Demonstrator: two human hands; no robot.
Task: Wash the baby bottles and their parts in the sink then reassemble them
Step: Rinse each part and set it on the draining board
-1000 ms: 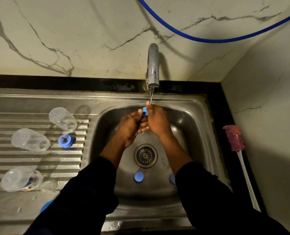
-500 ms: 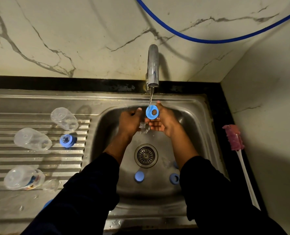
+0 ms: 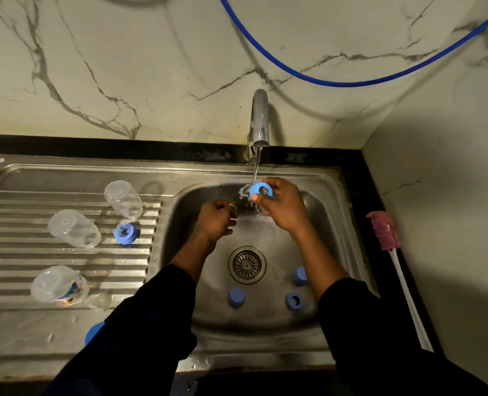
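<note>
Nearest the camera, on the sink floor [image 3: 265, 315], three blue bottle parts sit close to the drain [image 3: 247, 264]: a cap [image 3: 235, 297] at the near left, a collar [image 3: 294, 300] with its opening facing up, and another cap [image 3: 299, 276] partly behind the right forearm. On the ribbed drainboard [image 3: 14, 252] to the left, three clear bottles lie on their sides — the near one [image 3: 58, 284] has a printed label, the middle one [image 3: 72, 228] and the far one [image 3: 123, 199] have their long axes running toward the basin. A blue collar with teat [image 3: 126, 233] stands between them. Farther in, the left hand [image 3: 215, 220] is curled into a loose fist, holding nothing that can be seen. The right hand [image 3: 282, 205] pinches a blue ring [image 3: 261, 190] between thumb and fingers, its hole facing the camera, right under the water falling from the tap [image 3: 260, 121]. A pink bottle brush [image 3: 384, 231] lies on the counter at the right — handle toward the viewer.
</note>
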